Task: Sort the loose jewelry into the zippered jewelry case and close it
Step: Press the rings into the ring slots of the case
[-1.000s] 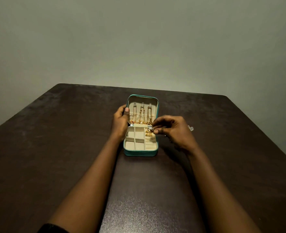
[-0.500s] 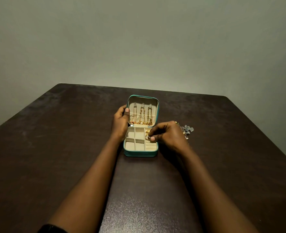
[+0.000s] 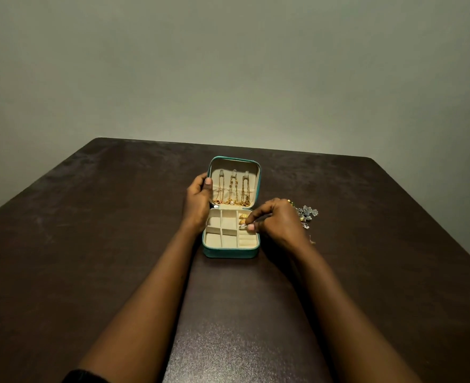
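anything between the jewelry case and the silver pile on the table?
Only the right hand, reaching from the loose jewelry into the jewelry case; head view.

Your left hand (image 3: 198,201) grips the left edge of the open jewelry case (image 3: 229,251), thumb on the raised lid (image 3: 251,172), where three gold chains (image 3: 234,190) hang from hooks. The case sits near the middle of the dark table (image 3: 90,244). Your right hand (image 3: 278,222) pinches a small ring (image 3: 243,226) over the ring rolls on the case's right side, just beside a gold piece (image 3: 243,216) already there. Silver jewelry (image 3: 307,212) lies loose on the table beyond your right hand, toward the right edge.
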The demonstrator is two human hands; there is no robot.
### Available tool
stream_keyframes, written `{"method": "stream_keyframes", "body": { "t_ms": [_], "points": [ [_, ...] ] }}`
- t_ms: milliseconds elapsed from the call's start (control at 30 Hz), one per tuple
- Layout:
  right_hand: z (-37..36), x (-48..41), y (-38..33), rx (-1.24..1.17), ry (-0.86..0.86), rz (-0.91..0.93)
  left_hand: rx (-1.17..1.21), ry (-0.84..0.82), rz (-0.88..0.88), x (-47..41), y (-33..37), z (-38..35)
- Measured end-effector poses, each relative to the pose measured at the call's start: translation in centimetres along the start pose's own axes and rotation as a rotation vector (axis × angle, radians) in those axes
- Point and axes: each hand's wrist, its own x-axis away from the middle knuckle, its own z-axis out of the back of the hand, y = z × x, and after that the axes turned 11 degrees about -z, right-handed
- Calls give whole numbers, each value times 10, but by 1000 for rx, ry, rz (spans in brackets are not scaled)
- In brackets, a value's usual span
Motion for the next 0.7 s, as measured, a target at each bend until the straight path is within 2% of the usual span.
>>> {"method": "stream_keyframes", "body": {
  "t_ms": [167,367,533,700],
  "points": [
    [-2,-4,1,15,-5,-63,6,-5,-1,1,0,0],
    [-3,-5,-1,86,44,-54,14,-1,-1,0,-1,1],
    [-4,-6,-1,-36,122,-52,10,-2,5,0,-1,1],
    [-7,-3,2,-29,103,-42,-2,-14,9,0,-1,2]
  ]
}}
